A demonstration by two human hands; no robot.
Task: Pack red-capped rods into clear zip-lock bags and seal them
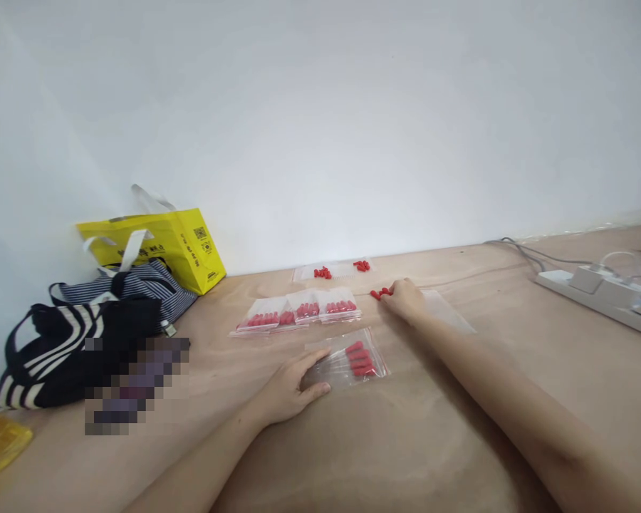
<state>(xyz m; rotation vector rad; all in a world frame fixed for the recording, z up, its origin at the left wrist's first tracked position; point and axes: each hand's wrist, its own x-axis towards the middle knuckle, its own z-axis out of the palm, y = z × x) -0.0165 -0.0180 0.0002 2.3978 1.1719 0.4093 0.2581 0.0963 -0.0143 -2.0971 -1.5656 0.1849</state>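
Observation:
My left hand [291, 388] rests on the table with thumb and fingers apart, touching the left edge of a clear zip bag [331, 367]. Several small red elongated pieces [361, 358] lie side by side in that bag, at its right end. Farther off, my right hand [406, 303] has its fingers curled down at a few loose red pieces [380, 293], some of which stick out to its left; its fingertips are partly hidden. Under and beside my right forearm lies another clear bag [446, 310].
Overlapping zip bags with red pieces [299, 312] lie left of centre. Behind them, two red piles [323, 273] rest on clear plastic near the wall. A yellow bag [192, 249] and a black striped bag [80, 349] stand left; a power strip [609, 303] with chargers lies right.

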